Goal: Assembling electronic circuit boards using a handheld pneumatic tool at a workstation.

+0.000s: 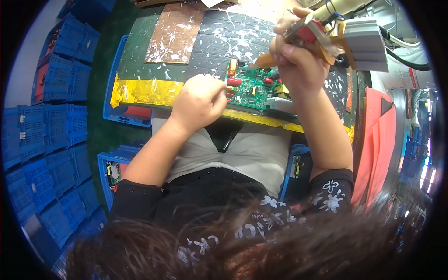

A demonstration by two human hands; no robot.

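A green circuit board (252, 91) lies at the bench's near edge, populated with red, yellow and black components. My left hand (198, 100) is closed, its fingers curled against the board's left edge and mostly hidden behind the knuckles. My right hand (301, 65) is wrapped around what looks like a glue gun (310, 32), with a red part, a metal lever and wires. Its orange-brown nozzle (267, 59) points down left over the far side of the board. A pale heat-sink-like block (280, 105) sits at the board's near right corner.
The dark workbench (224, 37) is spotted with white residue, with yellow tape (144, 92) along its near edge. A grey ribbed block (366, 44) and cables stand at right. Blue crates (56, 126) are stacked at left; bins with boards flank my legs. Pink sheets (373, 144) hang at right.
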